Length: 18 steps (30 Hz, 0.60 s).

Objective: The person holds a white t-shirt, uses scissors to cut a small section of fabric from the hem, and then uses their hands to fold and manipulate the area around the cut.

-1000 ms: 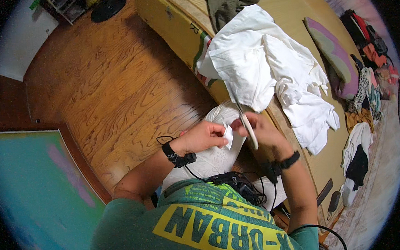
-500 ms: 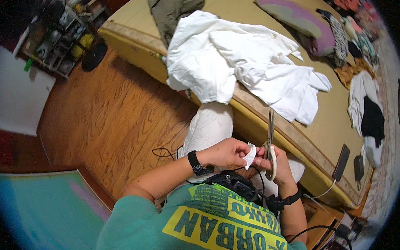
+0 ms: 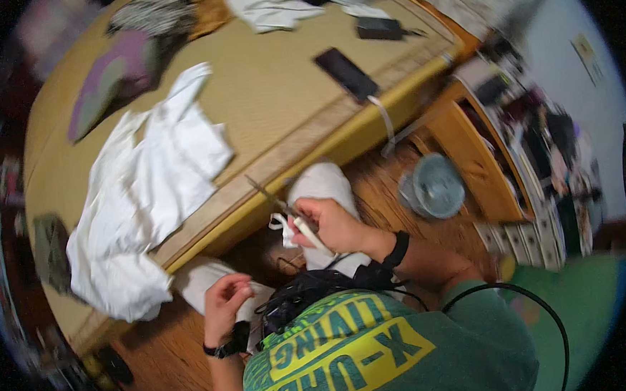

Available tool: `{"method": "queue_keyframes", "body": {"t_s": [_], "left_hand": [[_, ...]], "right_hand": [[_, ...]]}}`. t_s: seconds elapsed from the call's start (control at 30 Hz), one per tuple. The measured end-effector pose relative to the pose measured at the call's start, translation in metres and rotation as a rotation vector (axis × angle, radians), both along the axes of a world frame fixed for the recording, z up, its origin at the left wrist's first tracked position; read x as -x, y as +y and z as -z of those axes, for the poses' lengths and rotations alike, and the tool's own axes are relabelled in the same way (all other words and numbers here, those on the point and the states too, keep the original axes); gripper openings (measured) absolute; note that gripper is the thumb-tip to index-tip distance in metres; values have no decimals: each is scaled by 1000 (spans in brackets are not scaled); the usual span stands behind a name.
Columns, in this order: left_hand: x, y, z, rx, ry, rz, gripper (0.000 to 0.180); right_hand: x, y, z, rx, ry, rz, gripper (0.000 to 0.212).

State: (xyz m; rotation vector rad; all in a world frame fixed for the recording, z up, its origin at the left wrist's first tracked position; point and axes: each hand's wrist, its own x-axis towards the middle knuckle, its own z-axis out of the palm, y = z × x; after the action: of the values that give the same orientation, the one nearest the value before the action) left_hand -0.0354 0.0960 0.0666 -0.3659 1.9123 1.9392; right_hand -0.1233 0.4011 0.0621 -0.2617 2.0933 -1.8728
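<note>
My right hand grips a pair of scissors with pale handles, their blades pointing up and left toward the bed edge. A small curled white scrap hangs at the same hand's fingers; it looks like cloth. My left hand is apart from it over my left thigh, fingers loosely bent, nothing visible in them. On the bed ahead lies a rumpled white garment, one end drooping over the near edge.
The bed carries a dark phone on a white cable, a black adapter, a purple-grey pillow and clothes. To the right are a blue-grey bin and a wooden cabinet. A black cable loops beside me.
The view has turned right, bringing the bin and cabinet into sight. My left hand has let go of the white scrap and moved away; the right keeps the scissors and the scrap.
</note>
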Motion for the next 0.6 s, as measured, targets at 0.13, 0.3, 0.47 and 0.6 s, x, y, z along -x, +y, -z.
{"method": "queue_keyframes", "body": {"t_s": [0.13, 0.3, 0.47, 0.6], "left_hand": [[3, -10, 18, 8, 30, -18, 16], [1, -25, 6, 73, 28, -76, 21], [21, -36, 13, 53, 80, -131, 21], [12, -67, 10, 138, 123, -328, 22]], "right_hand": [[-28, 91, -3, -139, 47, 571, 21], [-62, 203, 46, -609, 72, 1054, 24], [-64, 229, 33, -1009, 160, 908, 24], [-1, 140, 12, -643, 246, 598, 24]]}}
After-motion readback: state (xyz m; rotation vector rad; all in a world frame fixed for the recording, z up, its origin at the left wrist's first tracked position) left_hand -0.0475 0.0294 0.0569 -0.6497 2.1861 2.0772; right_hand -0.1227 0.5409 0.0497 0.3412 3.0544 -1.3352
